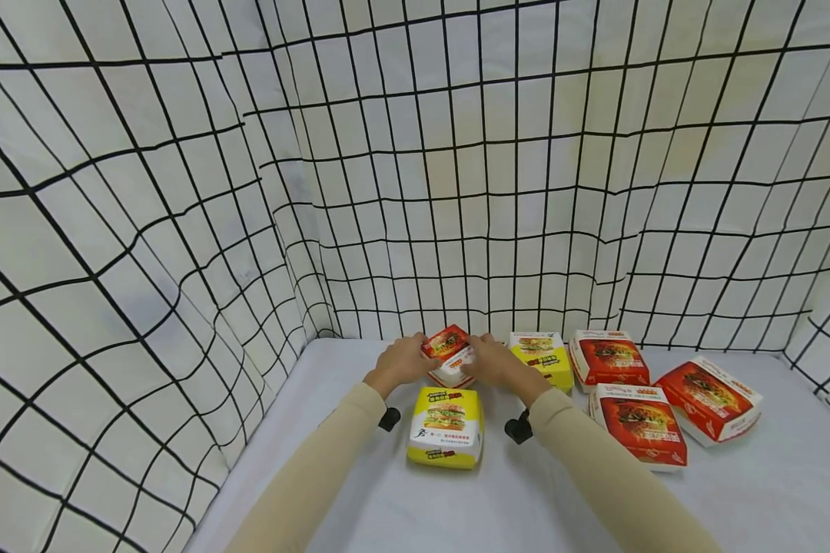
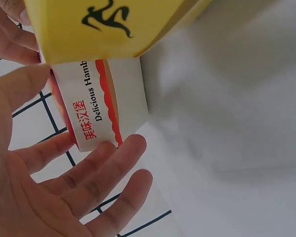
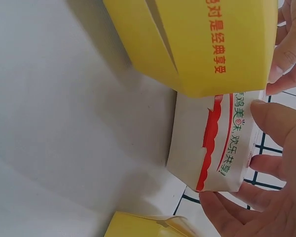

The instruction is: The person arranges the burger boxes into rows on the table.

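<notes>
At the back of the table, a red-and-white burger box (image 1: 456, 370) is held between both hands. My left hand (image 1: 403, 361) holds its left side, thumb near the top edge and fingers spread along the far corner in the left wrist view. On the opposite side my right hand (image 1: 494, 361) holds it, its thumb (image 3: 274, 118) at the top edge and fingertips around the far corner. Nearer to me, between the forearms, a yellow-and-white burger box (image 1: 446, 430) lies flat and hides part of the red box in both wrist views.
Right of the hands stands another yellow burger box (image 1: 542, 357), partly behind the right wrist. Beyond it are several red boxes, one at the back (image 1: 609, 359), one in front (image 1: 639, 425) and one angled (image 1: 708, 399). Black grid netting (image 1: 484, 184) over white cloth encloses the table.
</notes>
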Demonstrator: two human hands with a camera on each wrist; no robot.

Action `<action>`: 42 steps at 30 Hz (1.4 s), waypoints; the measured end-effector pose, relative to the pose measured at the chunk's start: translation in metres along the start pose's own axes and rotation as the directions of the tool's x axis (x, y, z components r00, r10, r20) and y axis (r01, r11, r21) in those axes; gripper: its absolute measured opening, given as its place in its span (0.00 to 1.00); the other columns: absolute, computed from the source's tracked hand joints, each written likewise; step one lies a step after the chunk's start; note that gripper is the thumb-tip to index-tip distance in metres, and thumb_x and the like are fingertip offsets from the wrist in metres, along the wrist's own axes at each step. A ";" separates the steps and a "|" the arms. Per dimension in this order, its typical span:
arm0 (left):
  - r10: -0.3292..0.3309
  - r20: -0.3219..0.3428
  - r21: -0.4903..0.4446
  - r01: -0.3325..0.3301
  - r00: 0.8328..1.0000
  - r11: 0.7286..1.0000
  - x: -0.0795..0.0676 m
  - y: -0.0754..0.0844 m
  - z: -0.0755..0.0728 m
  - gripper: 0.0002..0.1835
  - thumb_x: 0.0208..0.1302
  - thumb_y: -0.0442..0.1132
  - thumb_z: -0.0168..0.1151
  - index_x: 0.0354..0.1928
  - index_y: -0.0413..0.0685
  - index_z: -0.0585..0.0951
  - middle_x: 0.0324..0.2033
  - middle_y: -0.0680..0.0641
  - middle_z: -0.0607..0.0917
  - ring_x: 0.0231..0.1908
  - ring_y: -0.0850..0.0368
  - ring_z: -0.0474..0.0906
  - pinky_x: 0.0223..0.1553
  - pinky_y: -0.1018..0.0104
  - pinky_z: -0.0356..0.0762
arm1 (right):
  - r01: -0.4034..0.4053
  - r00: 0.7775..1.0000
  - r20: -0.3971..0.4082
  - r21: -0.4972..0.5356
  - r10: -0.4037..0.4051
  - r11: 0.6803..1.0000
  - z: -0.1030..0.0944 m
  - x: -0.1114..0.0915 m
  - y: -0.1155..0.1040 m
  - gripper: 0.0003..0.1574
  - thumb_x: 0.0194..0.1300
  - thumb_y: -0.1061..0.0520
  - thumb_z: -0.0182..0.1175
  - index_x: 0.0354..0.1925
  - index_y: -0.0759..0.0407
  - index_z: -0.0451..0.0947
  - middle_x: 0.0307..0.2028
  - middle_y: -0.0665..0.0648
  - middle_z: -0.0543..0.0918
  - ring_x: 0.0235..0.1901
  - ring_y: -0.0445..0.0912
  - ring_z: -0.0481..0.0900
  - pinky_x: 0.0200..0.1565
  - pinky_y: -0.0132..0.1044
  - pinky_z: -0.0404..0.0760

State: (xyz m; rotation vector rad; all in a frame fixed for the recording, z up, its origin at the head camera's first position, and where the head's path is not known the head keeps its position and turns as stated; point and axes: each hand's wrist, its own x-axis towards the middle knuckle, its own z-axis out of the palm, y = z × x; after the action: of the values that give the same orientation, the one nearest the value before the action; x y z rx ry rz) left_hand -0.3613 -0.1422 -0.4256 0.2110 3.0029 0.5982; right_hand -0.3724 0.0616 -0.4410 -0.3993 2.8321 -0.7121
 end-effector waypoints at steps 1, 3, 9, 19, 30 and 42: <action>0.001 0.005 0.001 -0.001 1.000 1.000 0.000 0.000 0.001 0.34 0.67 0.57 0.66 0.68 0.45 0.73 0.53 0.43 0.85 0.44 0.50 0.80 0.44 0.53 0.80 | -0.001 1.000 0.001 0.003 0.001 1.000 0.000 -0.001 0.000 0.47 0.71 0.43 0.64 0.79 0.55 0.57 0.73 0.67 0.64 0.65 0.60 0.72 0.67 0.59 0.72; 0.001 0.020 -0.002 -0.001 1.000 1.000 0.001 -0.001 0.002 0.37 0.67 0.58 0.65 0.70 0.44 0.71 0.58 0.42 0.83 0.48 0.49 0.80 0.49 0.51 0.80 | 0.000 1.000 0.001 0.005 -0.001 1.000 0.000 -0.001 0.001 0.48 0.71 0.43 0.64 0.79 0.55 0.57 0.73 0.67 0.65 0.64 0.59 0.72 0.66 0.58 0.73; 0.011 0.055 -0.025 -0.009 0.998 1.000 0.000 0.000 0.003 0.42 0.67 0.61 0.65 0.75 0.46 0.67 0.63 0.40 0.79 0.57 0.45 0.79 0.58 0.45 0.78 | 0.002 1.000 -0.015 0.001 -0.002 1.000 0.001 -0.004 0.003 0.49 0.69 0.43 0.66 0.78 0.55 0.57 0.71 0.67 0.66 0.62 0.59 0.73 0.65 0.57 0.75; 0.038 0.115 -0.027 -0.035 0.993 0.999 0.002 -0.003 0.006 0.47 0.64 0.65 0.66 0.78 0.51 0.62 0.68 0.38 0.75 0.63 0.42 0.75 0.62 0.42 0.75 | 0.021 0.999 -0.046 -0.054 -0.024 0.998 0.000 -0.011 -0.001 0.45 0.72 0.45 0.64 0.77 0.58 0.57 0.69 0.69 0.67 0.58 0.59 0.73 0.62 0.55 0.76; 0.061 0.124 -0.041 -0.057 0.990 0.998 0.001 -0.007 0.005 0.45 0.64 0.62 0.67 0.79 0.58 0.62 0.72 0.43 0.73 0.69 0.41 0.71 0.66 0.38 0.71 | 0.035 0.997 -0.061 -0.091 -0.041 0.995 0.005 -0.009 0.003 0.43 0.71 0.46 0.65 0.74 0.57 0.60 0.66 0.68 0.69 0.52 0.57 0.76 0.57 0.53 0.79; 0.076 0.110 -0.052 -0.070 0.991 0.996 0.003 -0.009 0.005 0.40 0.66 0.59 0.67 0.77 0.61 0.66 0.67 0.42 0.78 0.66 0.44 0.74 0.64 0.42 0.74 | 0.029 0.997 -0.069 -0.108 -0.037 0.994 0.003 -0.013 0.001 0.38 0.70 0.45 0.65 0.71 0.55 0.64 0.64 0.67 0.71 0.49 0.56 0.77 0.53 0.51 0.81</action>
State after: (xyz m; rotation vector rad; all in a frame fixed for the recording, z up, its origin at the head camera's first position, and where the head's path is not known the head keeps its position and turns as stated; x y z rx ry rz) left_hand -0.3645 -0.1486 -0.4341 0.3407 2.8800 0.6415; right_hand -0.3596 0.0650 -0.4428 -0.4474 2.9459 -0.5944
